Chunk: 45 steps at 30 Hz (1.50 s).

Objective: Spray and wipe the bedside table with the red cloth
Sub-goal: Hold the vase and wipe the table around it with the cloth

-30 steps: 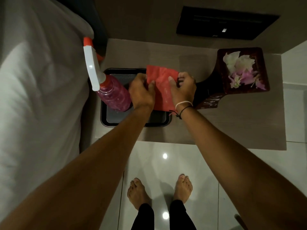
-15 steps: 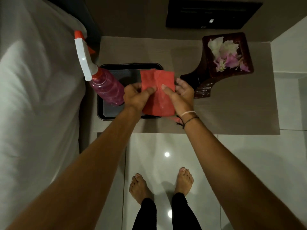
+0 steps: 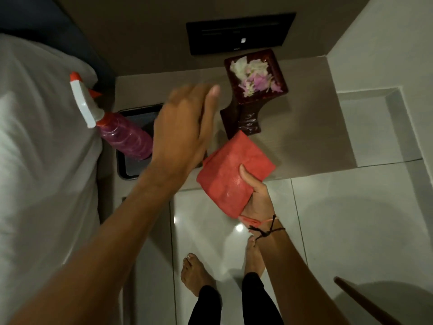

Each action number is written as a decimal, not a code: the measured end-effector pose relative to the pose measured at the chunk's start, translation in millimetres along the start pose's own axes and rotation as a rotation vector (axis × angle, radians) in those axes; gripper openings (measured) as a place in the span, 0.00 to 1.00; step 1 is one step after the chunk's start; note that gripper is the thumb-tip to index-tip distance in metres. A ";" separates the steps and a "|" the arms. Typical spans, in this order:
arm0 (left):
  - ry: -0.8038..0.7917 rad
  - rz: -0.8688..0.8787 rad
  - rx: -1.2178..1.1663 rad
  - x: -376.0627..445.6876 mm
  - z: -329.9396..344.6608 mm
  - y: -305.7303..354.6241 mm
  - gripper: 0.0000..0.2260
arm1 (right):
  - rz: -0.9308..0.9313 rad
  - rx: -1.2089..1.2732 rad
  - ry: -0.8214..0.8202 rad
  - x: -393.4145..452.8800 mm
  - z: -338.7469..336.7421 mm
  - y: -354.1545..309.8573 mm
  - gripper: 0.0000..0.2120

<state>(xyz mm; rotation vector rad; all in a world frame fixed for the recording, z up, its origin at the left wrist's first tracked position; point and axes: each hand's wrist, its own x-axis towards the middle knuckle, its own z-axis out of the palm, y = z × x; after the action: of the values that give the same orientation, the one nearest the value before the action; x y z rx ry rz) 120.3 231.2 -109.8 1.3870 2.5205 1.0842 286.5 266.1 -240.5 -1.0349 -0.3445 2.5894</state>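
A folded red cloth (image 3: 234, 172) lies in my right hand (image 3: 256, 195), held over the front edge of the beige bedside table (image 3: 304, 127). My left hand (image 3: 185, 123) hovers open and blurred above the table's middle, fingers apart, holding nothing. It covers much of a black tray (image 3: 131, 165) at the table's left. A spray bottle (image 3: 121, 134) with pink liquid, a white trigger head and a red nozzle stands on that tray, left of my left hand.
A dark brown carved vase (image 3: 253, 99) with white and pink petals stands at the table's back right. White bedding (image 3: 39, 148) borders the left. A black wall panel (image 3: 241, 32) sits behind the table. Glossy floor tiles and my bare feet (image 3: 199, 275) are below.
My left hand let go of the red cloth and swung up and out over the table. My right hand kept the cloth and drew it back toward the front edge.
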 end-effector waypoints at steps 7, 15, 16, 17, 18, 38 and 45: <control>-0.439 0.210 0.427 82.7 58.8 29.3 0.32 | -0.157 0.119 0.142 -12.7 -17.8 -19.6 0.24; -0.527 0.247 0.564 123.6 84.1 -2.5 0.33 | -0.268 0.155 0.360 -6.3 -23.2 -24.2 0.25; -0.550 0.245 0.567 133.8 81.5 -4.8 0.33 | -0.308 0.155 0.403 -2.4 -20.1 -27.4 0.25; -0.573 0.246 0.566 142.2 79.4 -7.1 0.33 | -0.370 0.139 0.455 2.3 -15.3 -30.3 0.23; -0.592 0.249 0.563 149.8 77.9 -10.3 0.33 | -0.466 0.069 0.522 8.4 -7.2 -32.5 0.20; -0.653 0.213 0.338 204.5 76.7 -39.9 0.26 | -1.256 -2.188 0.424 156.5 -8.1 -57.6 0.32; -0.623 0.327 0.465 203.0 83.3 -28.8 0.31 | -0.892 -2.084 0.111 94.6 -40.7 -33.8 0.31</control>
<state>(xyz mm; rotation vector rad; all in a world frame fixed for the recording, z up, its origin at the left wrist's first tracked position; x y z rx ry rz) 10.8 421.7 -136.4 1.9151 2.1768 0.0165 257.7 337.8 -316.4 -0.8530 -2.7538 0.6168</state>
